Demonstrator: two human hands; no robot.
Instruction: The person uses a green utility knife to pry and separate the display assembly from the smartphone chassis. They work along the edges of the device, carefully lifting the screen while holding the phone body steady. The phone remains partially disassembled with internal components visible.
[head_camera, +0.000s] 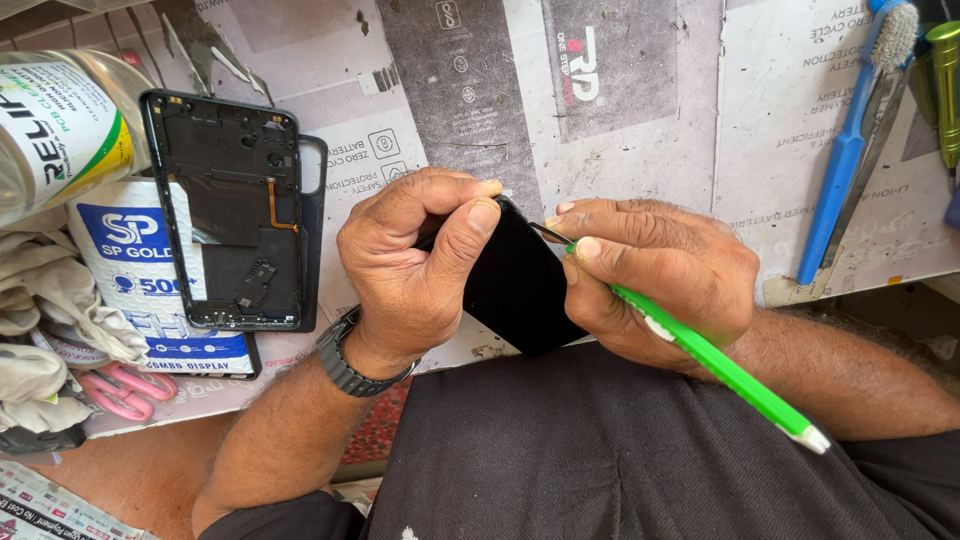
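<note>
My left hand (415, 265) grips a black phone (520, 290) by its upper left edge, thumb and forefinger pinching the rim. It is held tilted over the near edge of the work surface, above my lap. My right hand (655, 275) holds a green-handled tool (725, 370) with a thin metal tip; the tip rests at the phone's upper right edge beside my left thumb. The tool's white end sticks out toward the lower right. A dark wristwatch (345, 362) sits on my left wrist.
A bare black phone frame (235, 215) lies on a white and blue box (140, 270) at the left, next to a metal can (60, 125), crumpled cloth (40, 300) and pink scissors (120, 392). A blue toothbrush (850, 150) lies at the right on the printed mat (620, 130).
</note>
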